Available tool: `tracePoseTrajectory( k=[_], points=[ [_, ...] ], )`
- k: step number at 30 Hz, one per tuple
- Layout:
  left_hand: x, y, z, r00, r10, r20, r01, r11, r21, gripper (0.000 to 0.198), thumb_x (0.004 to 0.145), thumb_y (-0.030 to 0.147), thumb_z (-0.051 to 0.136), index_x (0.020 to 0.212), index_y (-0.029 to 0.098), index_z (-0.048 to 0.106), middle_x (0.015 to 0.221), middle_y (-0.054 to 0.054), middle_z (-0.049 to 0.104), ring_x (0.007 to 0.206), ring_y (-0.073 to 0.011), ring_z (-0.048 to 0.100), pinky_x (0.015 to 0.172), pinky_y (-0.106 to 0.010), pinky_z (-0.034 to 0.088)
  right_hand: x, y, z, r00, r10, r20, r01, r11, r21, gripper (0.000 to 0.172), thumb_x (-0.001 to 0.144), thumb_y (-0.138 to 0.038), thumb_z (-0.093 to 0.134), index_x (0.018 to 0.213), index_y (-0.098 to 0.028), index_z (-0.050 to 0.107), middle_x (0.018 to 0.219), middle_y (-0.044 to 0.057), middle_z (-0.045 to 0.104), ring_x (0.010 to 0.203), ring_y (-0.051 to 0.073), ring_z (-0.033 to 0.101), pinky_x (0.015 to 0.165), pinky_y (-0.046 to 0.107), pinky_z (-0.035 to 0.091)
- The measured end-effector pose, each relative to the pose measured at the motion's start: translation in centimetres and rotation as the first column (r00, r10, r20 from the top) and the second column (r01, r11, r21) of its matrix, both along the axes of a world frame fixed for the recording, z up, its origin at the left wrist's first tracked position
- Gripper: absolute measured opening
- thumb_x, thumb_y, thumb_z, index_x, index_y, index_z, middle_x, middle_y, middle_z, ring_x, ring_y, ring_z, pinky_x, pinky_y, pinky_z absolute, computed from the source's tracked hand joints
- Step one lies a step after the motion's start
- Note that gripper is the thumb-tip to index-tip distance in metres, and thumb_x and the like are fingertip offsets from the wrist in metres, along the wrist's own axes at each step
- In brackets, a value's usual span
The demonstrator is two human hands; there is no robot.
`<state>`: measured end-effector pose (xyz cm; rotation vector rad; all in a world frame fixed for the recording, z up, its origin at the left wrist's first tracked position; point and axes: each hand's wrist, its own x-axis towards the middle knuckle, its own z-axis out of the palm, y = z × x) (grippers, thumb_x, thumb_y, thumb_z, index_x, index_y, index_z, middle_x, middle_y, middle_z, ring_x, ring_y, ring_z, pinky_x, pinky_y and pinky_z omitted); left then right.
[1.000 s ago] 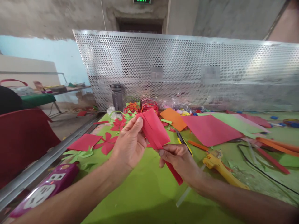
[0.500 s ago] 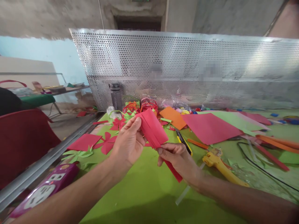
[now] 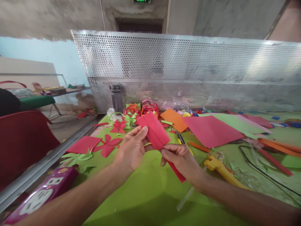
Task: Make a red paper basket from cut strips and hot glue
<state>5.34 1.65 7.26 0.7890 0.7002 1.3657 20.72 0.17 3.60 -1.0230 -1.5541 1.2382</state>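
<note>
Over the green tabletop (image 3: 141,191) I hold a red paper piece (image 3: 156,130) that looks folded, with lines running along its length. My left hand (image 3: 133,147) pinches its left edge, thumb on top. At its lower right corner my right hand (image 3: 180,158) is closed, thumb and fingers pressed together. A narrow red paper strip (image 3: 176,172) sticks out below the right hand; whether it is joined to the folded piece is hidden by the fingers. Just beyond the right hand lies a yellow and black utility knife (image 3: 181,139), partly covered.
To the right are a yellow glue gun (image 3: 221,169), a clear glue stick (image 3: 185,198) and a black cord (image 3: 265,171). Red (image 3: 213,130) and orange paper sheets (image 3: 174,120) lie behind. Red paper flowers (image 3: 108,145), a bottle (image 3: 116,98) and a purple power strip (image 3: 42,194) are leftward.
The red paper and both hands have shifted slightly right. The paper's lines look closer together and its face flatter. Both hands keep their hold, and the view has tilted up a little.
</note>
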Motion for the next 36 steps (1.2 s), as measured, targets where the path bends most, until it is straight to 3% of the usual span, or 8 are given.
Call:
tracePoseTrajectory(
  k=[7, 12, 36],
  points=[
    [0.27, 0.04, -0.17, 0.999, 0.007, 0.037, -0.008, 1.000, 0.012, 0.005, 0.078, 0.017, 0.064, 0.076, 0.015, 0.059, 0.068, -0.002, 0.068, 0.059, -0.0155, 0.065, 0.066, -0.036, 0.055, 0.17, 0.14, -0.21, 0.998, -0.019, 0.061, 0.018, 1.000, 0.016, 0.037, 0.083, -0.041, 0.052, 0.060, -0.015, 0.064, 0.051, -0.001, 0.059, 0.041, 0.005, 0.027, 0.043, 0.023, 0.021],
    [0.24, -0.05, -0.24, 0.998, -0.001, 0.070, -0.001, 0.999, 0.033, 0.007, 0.078, 0.018, 0.064, 0.074, 0.015, 0.059, 0.069, -0.002, 0.069, 0.058, -0.0144, 0.064, 0.065, -0.035, 0.055, 0.04, -0.06, 0.10, 0.995, -0.040, 0.087, 0.039, 0.999, 0.012, 0.037, 0.081, -0.041, 0.053, 0.055, -0.016, 0.063, 0.045, -0.003, 0.052, 0.040, 0.006, 0.025, 0.043, 0.024, 0.019],
    [0.56, -0.48, -0.07, 0.999, 0.011, 0.050, -0.011, 1.000, 0.003, 0.008, 0.080, 0.018, 0.060, 0.075, 0.016, 0.054, 0.066, -0.001, 0.067, 0.057, -0.0136, 0.063, 0.063, -0.033, 0.055, 0.27, 0.18, -0.22, 0.997, 0.000, 0.076, 0.000, 1.000, 0.004, 0.033, 0.080, -0.041, 0.055, 0.063, -0.016, 0.066, 0.055, 0.002, 0.065, 0.045, 0.007, 0.040, 0.048, 0.024, 0.028]
  ],
)
